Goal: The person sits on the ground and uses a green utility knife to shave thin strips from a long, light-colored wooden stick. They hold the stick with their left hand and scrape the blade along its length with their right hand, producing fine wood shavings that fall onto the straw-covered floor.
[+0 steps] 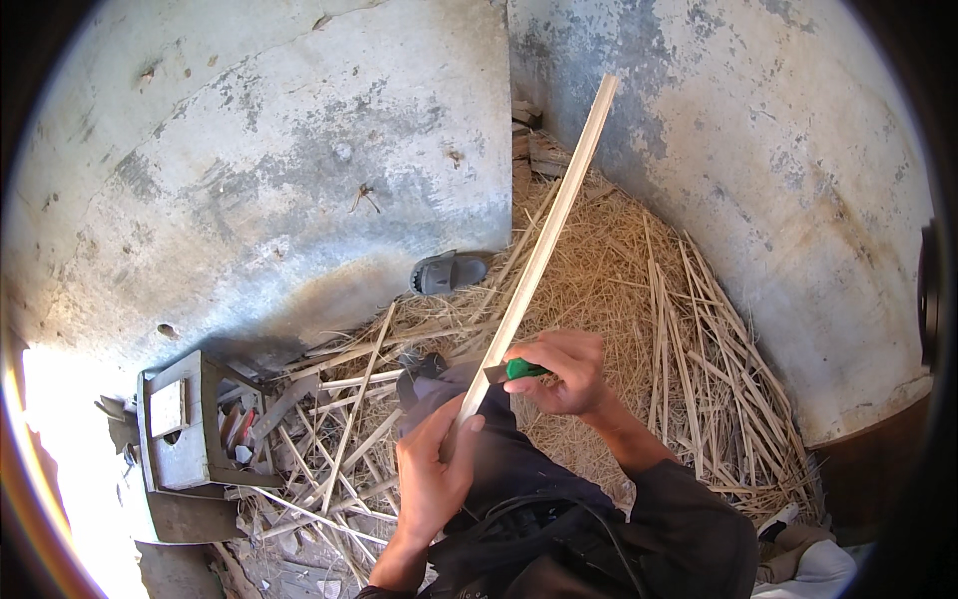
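Note:
A long pale wooden strip, grooved along its length, slants up and away from my lap toward the far wall. Its near end is gripped in my left hand, thumb lying along the wood. My right hand is closed round the green handle of a knife. The short dark blade points left and meets the strip's edge a little beyond my left hand. Most of the handle's far end is hidden in my fingers.
Straw-like shavings cover the floor. Loose strips are heaped at the right, and more strips lie crisscrossed at the left. A wooden stool-like box stands far left. One grey slipper lies by the worn wall.

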Action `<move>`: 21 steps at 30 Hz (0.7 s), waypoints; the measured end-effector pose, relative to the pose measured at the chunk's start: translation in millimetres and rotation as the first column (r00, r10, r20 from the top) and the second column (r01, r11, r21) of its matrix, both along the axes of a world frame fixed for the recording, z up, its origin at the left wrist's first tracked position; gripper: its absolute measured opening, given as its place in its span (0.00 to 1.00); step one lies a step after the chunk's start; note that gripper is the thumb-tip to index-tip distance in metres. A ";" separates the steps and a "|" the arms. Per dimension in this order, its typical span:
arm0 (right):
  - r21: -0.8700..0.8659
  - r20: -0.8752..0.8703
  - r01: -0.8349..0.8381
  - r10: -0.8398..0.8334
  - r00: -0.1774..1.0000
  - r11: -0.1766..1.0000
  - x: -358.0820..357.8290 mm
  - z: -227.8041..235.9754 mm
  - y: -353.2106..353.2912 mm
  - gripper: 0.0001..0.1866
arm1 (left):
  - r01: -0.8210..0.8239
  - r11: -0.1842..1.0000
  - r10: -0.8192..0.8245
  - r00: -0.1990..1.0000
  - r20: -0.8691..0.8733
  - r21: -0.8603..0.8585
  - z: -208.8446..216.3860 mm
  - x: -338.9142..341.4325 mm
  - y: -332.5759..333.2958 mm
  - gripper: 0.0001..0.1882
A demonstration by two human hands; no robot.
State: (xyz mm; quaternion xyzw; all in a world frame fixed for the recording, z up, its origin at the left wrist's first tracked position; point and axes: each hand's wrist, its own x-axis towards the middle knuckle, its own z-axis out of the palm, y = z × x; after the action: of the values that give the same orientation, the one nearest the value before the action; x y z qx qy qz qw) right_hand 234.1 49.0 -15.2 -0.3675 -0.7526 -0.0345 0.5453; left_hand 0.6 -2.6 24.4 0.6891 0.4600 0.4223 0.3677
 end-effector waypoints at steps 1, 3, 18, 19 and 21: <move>-0.002 0.012 0.008 -0.008 1.000 1.000 1.1 2.1 -0.7 0.19 | 0.016 1.000 -0.016 1.000 0.018 -0.025 -0.6 -0.6 0.2 0.13; 0.020 0.027 0.028 -0.029 0.999 0.999 2.8 5.9 -1.7 0.19 | 0.019 0.996 -0.016 0.999 0.040 -0.082 5.5 0.5 -1.4 0.14; -0.004 0.015 0.084 -0.084 0.996 0.996 12.8 11.4 3.9 0.17 | 0.007 0.982 -0.004 1.000 0.015 -0.188 -7.4 -10.9 -13.8 0.14; -0.007 -0.007 0.082 -0.082 0.997 0.997 12.6 11.3 4.9 0.17 | 0.015 0.981 -0.011 1.000 0.019 -0.193 -7.9 -12.2 -15.1 0.14; -0.035 0.038 0.080 -0.078 0.996 0.996 13.4 14.5 3.6 0.17 | 0.012 0.978 -0.012 1.000 0.002 -0.210 -12.7 -16.6 -16.1 0.14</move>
State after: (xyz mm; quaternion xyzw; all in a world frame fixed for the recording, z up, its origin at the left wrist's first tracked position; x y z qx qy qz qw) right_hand 247.5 52.7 -0.7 -0.4063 -0.7477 -0.0488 0.5229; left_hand -16.0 -18.6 11.7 0.6491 0.4978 0.3693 0.4411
